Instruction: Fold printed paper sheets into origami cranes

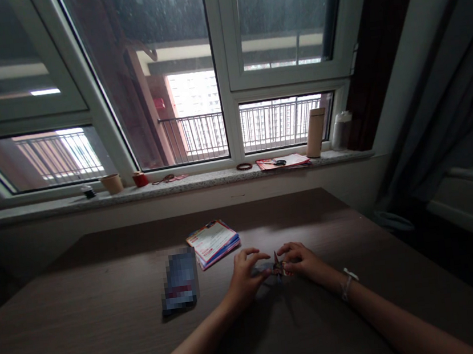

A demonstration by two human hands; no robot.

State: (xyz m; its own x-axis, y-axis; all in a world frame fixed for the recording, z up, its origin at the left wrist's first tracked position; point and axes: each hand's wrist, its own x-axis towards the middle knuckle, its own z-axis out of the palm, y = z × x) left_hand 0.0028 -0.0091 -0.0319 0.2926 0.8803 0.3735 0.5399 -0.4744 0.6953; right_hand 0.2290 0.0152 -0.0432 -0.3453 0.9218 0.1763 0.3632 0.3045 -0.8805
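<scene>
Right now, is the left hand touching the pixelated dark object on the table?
Apart. The head view plainly shows bare tabletop between the left hand and the pixelated dark object, which lies farther left.

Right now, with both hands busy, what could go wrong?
The small pointed piece, between the left hand and right hand, might slip onto the table if the grip loosens. Its slender points could perhaps bend under pressure. The left hand, near the stacked cards, might nudge them.
</scene>
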